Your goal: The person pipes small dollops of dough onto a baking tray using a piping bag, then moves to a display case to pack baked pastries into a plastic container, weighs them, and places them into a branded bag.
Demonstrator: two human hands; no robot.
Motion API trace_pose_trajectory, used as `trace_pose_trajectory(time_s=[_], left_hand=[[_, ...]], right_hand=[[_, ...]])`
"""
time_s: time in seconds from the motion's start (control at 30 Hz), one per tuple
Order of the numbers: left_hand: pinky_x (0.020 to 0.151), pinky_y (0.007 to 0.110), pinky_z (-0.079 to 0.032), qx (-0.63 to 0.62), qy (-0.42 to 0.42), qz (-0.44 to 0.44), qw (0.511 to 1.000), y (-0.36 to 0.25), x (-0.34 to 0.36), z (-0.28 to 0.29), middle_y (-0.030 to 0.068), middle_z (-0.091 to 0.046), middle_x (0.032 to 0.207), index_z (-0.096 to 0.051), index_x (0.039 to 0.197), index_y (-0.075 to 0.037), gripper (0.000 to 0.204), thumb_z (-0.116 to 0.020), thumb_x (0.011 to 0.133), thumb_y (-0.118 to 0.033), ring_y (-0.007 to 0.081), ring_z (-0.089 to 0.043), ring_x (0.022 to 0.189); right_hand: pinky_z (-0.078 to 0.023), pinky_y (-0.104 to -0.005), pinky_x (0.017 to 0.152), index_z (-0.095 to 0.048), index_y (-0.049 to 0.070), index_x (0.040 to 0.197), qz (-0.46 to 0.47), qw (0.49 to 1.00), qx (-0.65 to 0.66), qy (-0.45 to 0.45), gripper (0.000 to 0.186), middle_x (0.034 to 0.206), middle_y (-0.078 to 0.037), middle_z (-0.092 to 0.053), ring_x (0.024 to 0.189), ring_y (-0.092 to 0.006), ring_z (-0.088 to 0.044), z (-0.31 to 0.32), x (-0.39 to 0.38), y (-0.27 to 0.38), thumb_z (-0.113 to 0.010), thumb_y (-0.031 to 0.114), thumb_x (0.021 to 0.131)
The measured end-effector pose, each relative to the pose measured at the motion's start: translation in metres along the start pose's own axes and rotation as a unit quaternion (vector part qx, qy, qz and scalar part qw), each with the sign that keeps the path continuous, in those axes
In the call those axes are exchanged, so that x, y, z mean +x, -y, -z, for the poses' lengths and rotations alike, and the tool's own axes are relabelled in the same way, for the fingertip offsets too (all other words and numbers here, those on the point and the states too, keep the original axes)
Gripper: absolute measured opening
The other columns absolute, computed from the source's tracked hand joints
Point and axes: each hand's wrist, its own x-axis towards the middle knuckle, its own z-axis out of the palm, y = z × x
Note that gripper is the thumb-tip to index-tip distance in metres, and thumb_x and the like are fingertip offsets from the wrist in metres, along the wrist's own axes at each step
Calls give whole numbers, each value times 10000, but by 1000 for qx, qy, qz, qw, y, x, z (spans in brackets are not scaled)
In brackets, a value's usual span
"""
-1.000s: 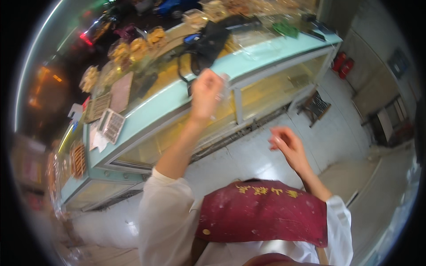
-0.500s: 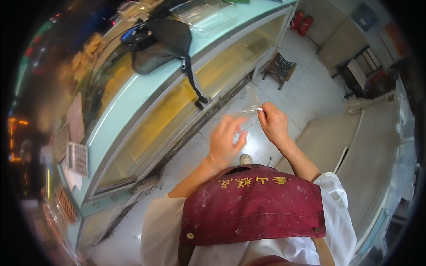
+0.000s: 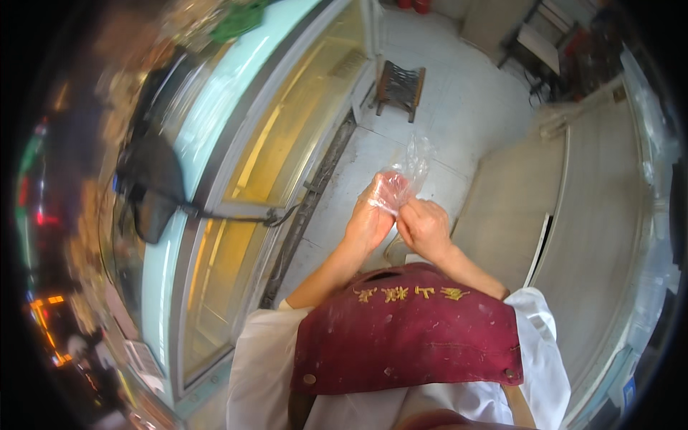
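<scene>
- While both hands met in front of the apron, a clear plastic bag (image 3: 419, 159) hung between them in mid-air, over the floor (image 3: 448, 79) and well apart from the counter's inner edge.
- The left hand (image 3: 368, 221) had its fingers under the film, showing reddish through it; whether they sat inside the bag or behind it, and whether they gripped, I could not tell.
- The right hand (image 3: 426, 228) was curled tight, fingers bent, grasping the bag's lower part just beside the left hand.
- The bag's loose upper part stood up crumpled beyond the fingers, tilted a little away from the body.
- Below the hands spread a maroon apron (image 3: 408, 351) with yellow lettering and pale specks, between two white sleeves.
- To the left ran a pale teal counter (image 3: 228, 86) with glass doors (image 3: 222, 287) and a yellow interior beneath its top.
- On the counter, by its inner edge, lay a black satchel (image 3: 156, 190); its strap (image 3: 240, 217) reached over that edge, in front of the doors.
- Near the counter's far end rested a crumpled green thing (image 3: 240, 20).
- Past the hands, a dark folding stool (image 3: 399, 87) stood on the floor, near the counter's far lower corner.
</scene>
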Motion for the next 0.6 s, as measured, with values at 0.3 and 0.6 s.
trace_pose_trajectory(time_s=[0.3, 0.6], left_hand=[[1083, 396, -245, -31, 167, 132, 977, 22, 123, -91, 139, -446, 1324, -450, 1256, -1, 532, -477, 921, -414, 265, -374, 1256], [975, 325, -381, 306, 259, 176, 899, 53, 269, -170, 77, -519, 1234, -475, 1232, -46, 372, -573, 878, -107, 177, -482, 1136]], right_hand=[[-408, -359, 492, -502, 46, 653, -145, 985, -51, -83, 163, 628, -97, -503, 548, -264, -516, 59, 21, -117, -650, 79, 714], [-386, -302, 461, -484, 35, 678, -218, 945, -60, -236, 205, 638, -50, -475, 512, -187, -501, 98, 96, -203, -688, 25, 664]])
